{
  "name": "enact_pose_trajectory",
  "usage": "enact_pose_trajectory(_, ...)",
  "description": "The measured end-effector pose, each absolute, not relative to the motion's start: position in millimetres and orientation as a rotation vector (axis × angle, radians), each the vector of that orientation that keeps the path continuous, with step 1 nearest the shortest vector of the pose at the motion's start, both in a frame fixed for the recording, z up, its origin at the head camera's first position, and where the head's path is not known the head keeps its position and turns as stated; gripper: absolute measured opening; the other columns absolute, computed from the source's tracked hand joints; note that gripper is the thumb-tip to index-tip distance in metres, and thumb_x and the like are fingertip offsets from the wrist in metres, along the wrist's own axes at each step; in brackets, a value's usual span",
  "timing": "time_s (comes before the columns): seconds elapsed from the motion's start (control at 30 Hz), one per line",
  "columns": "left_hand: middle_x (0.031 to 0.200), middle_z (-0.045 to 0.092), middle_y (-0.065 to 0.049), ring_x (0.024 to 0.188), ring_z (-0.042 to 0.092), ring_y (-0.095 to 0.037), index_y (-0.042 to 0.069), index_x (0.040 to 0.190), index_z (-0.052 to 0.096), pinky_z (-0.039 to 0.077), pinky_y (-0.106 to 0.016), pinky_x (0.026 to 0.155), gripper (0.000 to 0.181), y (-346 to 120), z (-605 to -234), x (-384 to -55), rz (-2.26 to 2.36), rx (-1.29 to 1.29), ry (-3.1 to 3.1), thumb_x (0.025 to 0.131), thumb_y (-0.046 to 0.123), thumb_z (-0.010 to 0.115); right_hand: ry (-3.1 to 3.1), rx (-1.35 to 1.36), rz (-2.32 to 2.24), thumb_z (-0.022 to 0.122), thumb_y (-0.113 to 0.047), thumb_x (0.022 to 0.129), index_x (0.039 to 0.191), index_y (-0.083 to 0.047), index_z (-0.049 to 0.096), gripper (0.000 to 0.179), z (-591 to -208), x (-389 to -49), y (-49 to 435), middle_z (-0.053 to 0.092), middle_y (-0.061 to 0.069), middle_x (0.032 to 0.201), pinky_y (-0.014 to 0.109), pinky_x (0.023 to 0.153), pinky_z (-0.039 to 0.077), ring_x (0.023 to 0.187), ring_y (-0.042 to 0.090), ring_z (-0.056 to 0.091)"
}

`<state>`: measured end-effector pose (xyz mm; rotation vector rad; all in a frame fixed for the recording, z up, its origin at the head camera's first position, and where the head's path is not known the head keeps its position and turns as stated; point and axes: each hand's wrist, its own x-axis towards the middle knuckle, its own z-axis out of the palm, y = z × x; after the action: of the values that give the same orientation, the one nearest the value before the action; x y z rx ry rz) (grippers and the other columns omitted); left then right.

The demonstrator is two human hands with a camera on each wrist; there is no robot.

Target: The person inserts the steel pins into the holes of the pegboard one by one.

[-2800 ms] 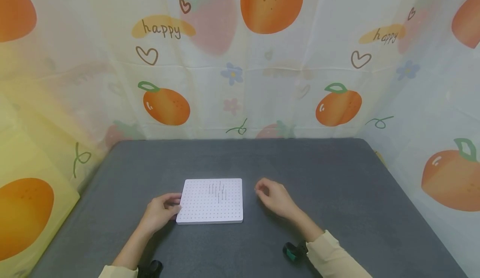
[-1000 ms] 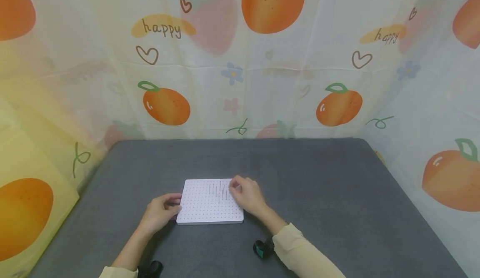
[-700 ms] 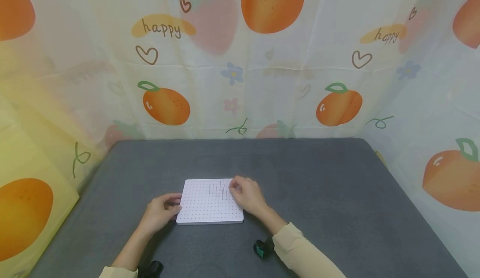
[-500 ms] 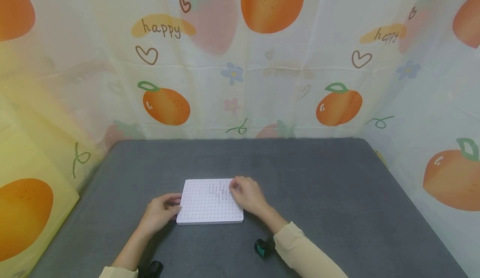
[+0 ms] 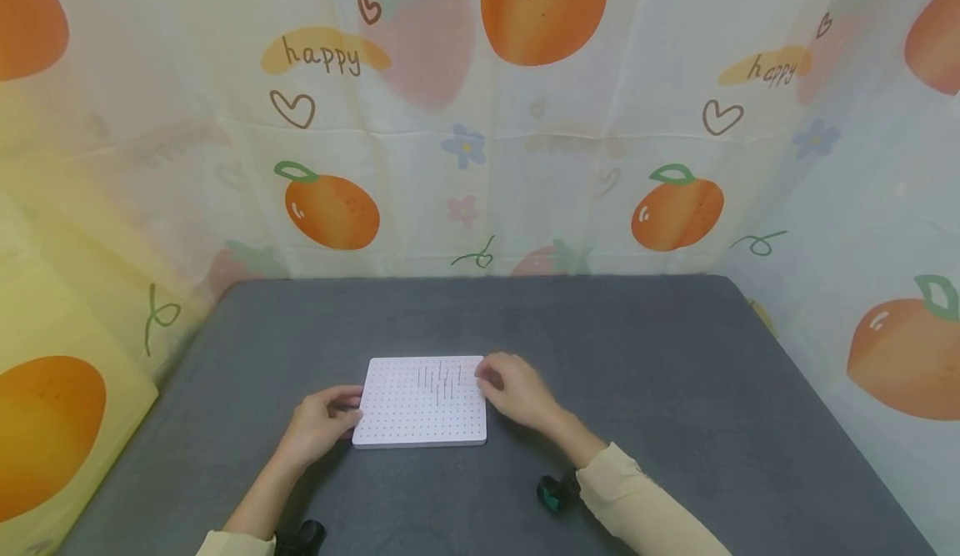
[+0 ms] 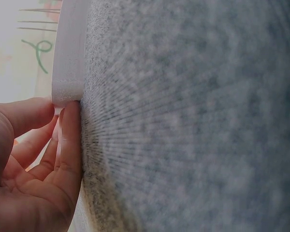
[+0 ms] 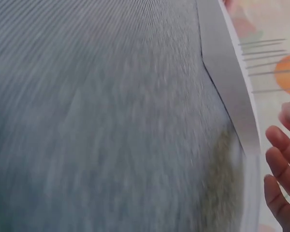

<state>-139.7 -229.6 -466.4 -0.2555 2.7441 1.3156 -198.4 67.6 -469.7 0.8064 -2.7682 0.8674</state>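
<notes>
A white pegboard (image 5: 416, 423) lies on the dark table in the head view, with rows of small holes. Several thin metal pins (image 5: 437, 389) stand upright in its back right part; in the right wrist view such pins (image 7: 275, 90) rise from its top. My left hand (image 5: 318, 424) holds the board's left edge; in the left wrist view the left hand (image 6: 38, 159) has its thumb at the upper rim and fingers low against the side. My right hand (image 5: 517, 389) hovers at the board's right edge, fingers loosely bent and apart, with nothing seen between them.
The dark grey table (image 5: 637, 331) spreads around the board on all sides. A fruit-print curtain (image 5: 540, 197) hangs behind and beside it. Black wrist-worn devices (image 5: 555, 493) sit below both hands.
My right hand came left over the board, stayed at its back right part, and has now drawn back right. A further upright pin shows where its fingertips were. My left hand has stayed put.
</notes>
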Motion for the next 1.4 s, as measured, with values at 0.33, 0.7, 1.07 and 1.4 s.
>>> enact_pose_trajectory(0.33, 0.109, 0.061, -0.013, 0.081, 0.058, -0.017, 0.004, 0.123, 0.055, 0.051, -0.026, 0.061, 0.041, -229.6, -466.6, -140.5, 1.301, -0.249, 2.748, 0.083, 0.005, 0.063, -2.753, 0.862, 0.883, 0.064, -0.019, 0.084, 0.097, -0.016, 0.063, 0.013, -463.3, -195.1, 94.2, 0.062, -0.005, 0.093, 0.032, 0.083, 0.046, 0.091, 0.012, 0.057)
enact_pose_trajectory(0.7, 0.110, 0.060, -0.015, 0.080, 0.058, -0.017, 0.003, 0.123, 0.054, 0.054, -0.029, 0.065, 0.042, -229.8, -468.0, -140.1, 1.335, -0.259, 2.722, 0.083, 0.004, 0.063, -2.725, 0.838, 0.938, 0.066, -0.015, 0.083, 0.098, -0.015, 0.063, 0.015, -462.9, -188.5, 122.3, 0.062, -0.007, 0.093, 0.029, 0.076, 0.049, 0.087, 0.008, 0.059)
enact_pose_trajectory(1.07, 0.108, 0.060, -0.015, 0.079, 0.059, -0.017, 0.003, 0.122, 0.056, 0.053, -0.027, 0.063, 0.041, -229.9, -469.1, -140.8, 1.348, -0.252, 2.722, 0.082, 0.003, 0.062, -2.752, 0.803, 1.085, 0.063, -0.013, 0.085, 0.100, -0.012, 0.061, 0.016, -468.6, -176.9, 146.8, 0.062, -0.005, 0.093, 0.028, 0.073, 0.050, 0.084, 0.008, 0.059)
enact_pose_trajectory(1.4, 0.108, 0.061, -0.014, 0.078, 0.059, -0.016, 0.003, 0.122, 0.056, 0.054, -0.028, 0.063, 0.040, -229.7, -468.3, -141.4, 1.346, -0.256, 2.723, 0.082, 0.004, 0.062, -2.852, 0.847, 1.128, 0.063, -0.017, 0.087, 0.103, -0.012, 0.060, 0.017, -472.2, -164.8, 164.8, 0.059, -0.008, 0.088, 0.025, 0.067, 0.048, 0.078, 0.005, 0.055)
